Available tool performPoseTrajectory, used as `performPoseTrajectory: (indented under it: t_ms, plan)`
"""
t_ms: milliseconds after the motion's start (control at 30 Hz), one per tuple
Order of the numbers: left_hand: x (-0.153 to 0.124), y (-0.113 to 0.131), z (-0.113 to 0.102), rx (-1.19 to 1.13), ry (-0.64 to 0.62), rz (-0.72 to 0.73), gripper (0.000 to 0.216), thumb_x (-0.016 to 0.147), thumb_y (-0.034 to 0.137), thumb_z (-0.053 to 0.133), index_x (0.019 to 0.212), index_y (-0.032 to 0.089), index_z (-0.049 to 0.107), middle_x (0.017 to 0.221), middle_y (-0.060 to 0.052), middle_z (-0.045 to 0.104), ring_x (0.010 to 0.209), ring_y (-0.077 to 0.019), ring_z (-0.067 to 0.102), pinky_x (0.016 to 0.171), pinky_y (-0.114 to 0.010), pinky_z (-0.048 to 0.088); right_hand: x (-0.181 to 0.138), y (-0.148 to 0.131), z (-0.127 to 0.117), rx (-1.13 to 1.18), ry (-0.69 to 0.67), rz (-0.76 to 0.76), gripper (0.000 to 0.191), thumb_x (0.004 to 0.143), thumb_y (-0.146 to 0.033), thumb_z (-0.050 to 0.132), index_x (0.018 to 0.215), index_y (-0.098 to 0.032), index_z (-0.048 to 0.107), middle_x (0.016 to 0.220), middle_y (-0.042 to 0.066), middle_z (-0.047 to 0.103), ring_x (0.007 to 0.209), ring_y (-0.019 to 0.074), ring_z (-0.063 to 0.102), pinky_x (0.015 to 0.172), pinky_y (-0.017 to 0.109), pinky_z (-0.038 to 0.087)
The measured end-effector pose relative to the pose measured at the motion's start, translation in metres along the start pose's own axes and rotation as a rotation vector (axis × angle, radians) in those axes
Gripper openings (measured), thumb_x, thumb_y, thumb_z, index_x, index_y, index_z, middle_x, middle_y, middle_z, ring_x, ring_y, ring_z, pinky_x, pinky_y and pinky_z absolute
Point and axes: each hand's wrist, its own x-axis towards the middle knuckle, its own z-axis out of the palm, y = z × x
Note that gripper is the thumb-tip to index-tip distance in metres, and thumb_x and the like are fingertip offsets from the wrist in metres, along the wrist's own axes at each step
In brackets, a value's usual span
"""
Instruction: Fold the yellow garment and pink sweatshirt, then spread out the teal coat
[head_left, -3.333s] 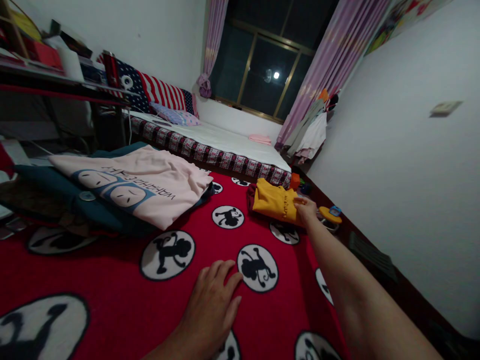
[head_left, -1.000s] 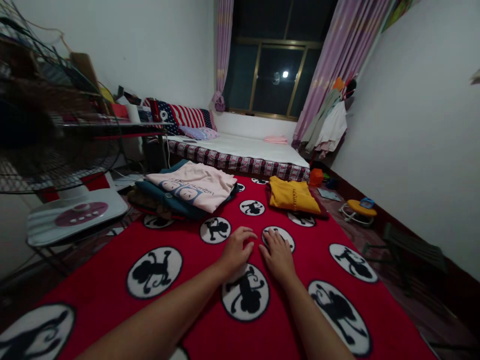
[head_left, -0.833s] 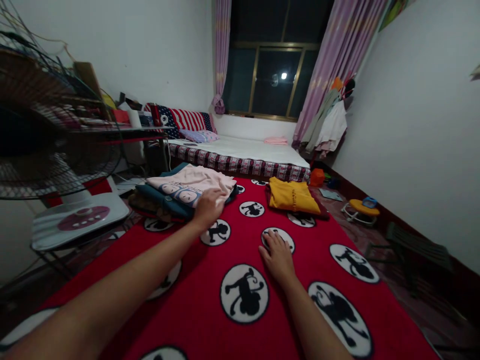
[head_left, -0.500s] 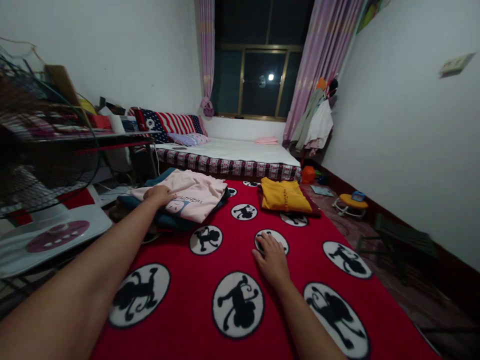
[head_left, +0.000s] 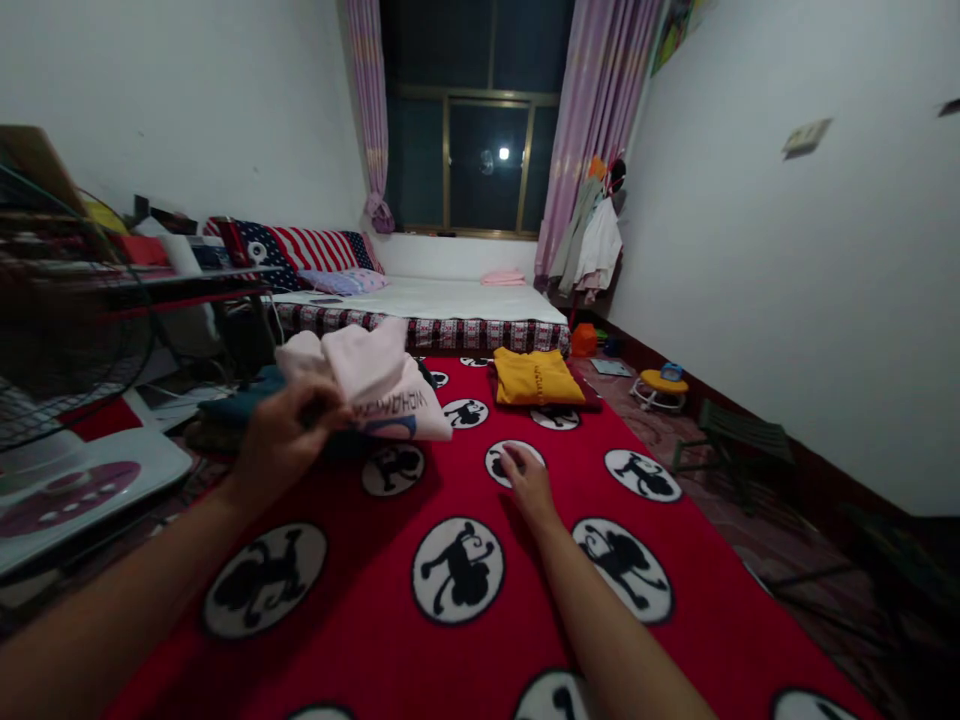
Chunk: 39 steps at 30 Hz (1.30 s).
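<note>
My left hand [head_left: 296, 425] is closed on a pale pink shirt [head_left: 394, 390] with dark lettering and a blue print. The shirt is raised off a pile of dark teal clothes [head_left: 244, 400], and one part of it flops over. Over the red blanket [head_left: 360, 620] with round monkey patches, my right hand [head_left: 529, 480] hovers or rests lightly; its fingers are slightly bent and nothing shows in them. Beyond it lies a folded yellow top [head_left: 536, 378] on a dark red garment [head_left: 589, 395].
To the left stand a fan [head_left: 67, 330] with a wire cage and a cluttered desk [head_left: 187, 280]. A low bed [head_left: 442, 300] runs under the window. On the right floor are a small yellow stool [head_left: 663, 382] and a dark folding stool [head_left: 742, 430].
My left hand has lifted the pink shirt off the pile and moved it right. My right hand has drawn its fingers in. The view has swung to the right.
</note>
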Motion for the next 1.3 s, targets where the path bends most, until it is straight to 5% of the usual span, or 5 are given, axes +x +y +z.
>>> performPoseTrajectory:
  t_ms: [267,500,733,1067,1300]
  plan:
    - [-0.186,-0.013,-0.03,0.015,-0.524,-0.022,0.015,0.082,0.028,0.053,0.081,0.027,0.067,0.081,-0.002,0.071,0.075,-0.0204,0.067,0.066,-0.027,0.051,-0.01,-0.017,-0.006,0.515,0.019,0.252,0.06,0.079,-0.067,0.046,0.118,-0.021,0.056,0.124,0.012,0.061,0.102,0.0254,0.064,0.07,0.032,0.053]
    - [-0.149,-0.038,-0.044,0.093,0.077,-0.495,0.046,0.076,0.051,0.057,0.107,0.017,0.061,0.112,-0.012,0.066,0.102,-0.0268,0.064,0.087,-0.038,0.051,-0.044,-0.044,0.027,0.066,-0.338,-0.211,0.074,0.074,-0.045,0.067,0.14,-0.022,0.044,0.141,0.013,0.048,0.125,0.0285,0.048,0.102,0.045,0.04]
    - [-0.121,-0.038,0.02,-0.002,-0.059,-0.705,0.081,0.055,0.039,0.08,0.127,0.014,0.052,0.128,-0.019,0.059,0.118,-0.0346,0.056,0.095,-0.043,0.047,-0.07,-0.063,0.029,0.011,-0.377,-0.26,0.029,0.078,-0.022,0.058,0.105,-0.021,0.067,0.1,0.006,0.071,0.093,0.0239,0.064,0.083,0.038,0.05]
    - [-0.038,0.07,0.079,-0.636,-0.036,-0.096,0.046,0.067,0.014,0.064,0.113,0.014,0.067,0.112,-0.007,0.068,0.098,-0.0212,0.064,0.082,-0.028,0.052,-0.137,-0.118,-0.064,0.03,-0.02,-0.613,0.03,0.077,-0.024,0.067,0.107,-0.024,0.063,0.113,0.008,0.06,0.109,0.0265,0.057,0.091,0.041,0.048]
    - [-0.077,0.032,0.116,-0.057,-0.196,-0.299,0.031,0.075,0.017,0.062,0.105,0.016,0.071,0.099,-0.009,0.07,0.095,-0.025,0.063,0.088,-0.036,0.049,-0.142,-0.075,-0.122,-0.119,-0.178,-0.165,0.025,0.086,-0.039,0.055,0.096,-0.019,0.066,0.09,0.006,0.068,0.084,0.0211,0.063,0.069,0.029,0.049]
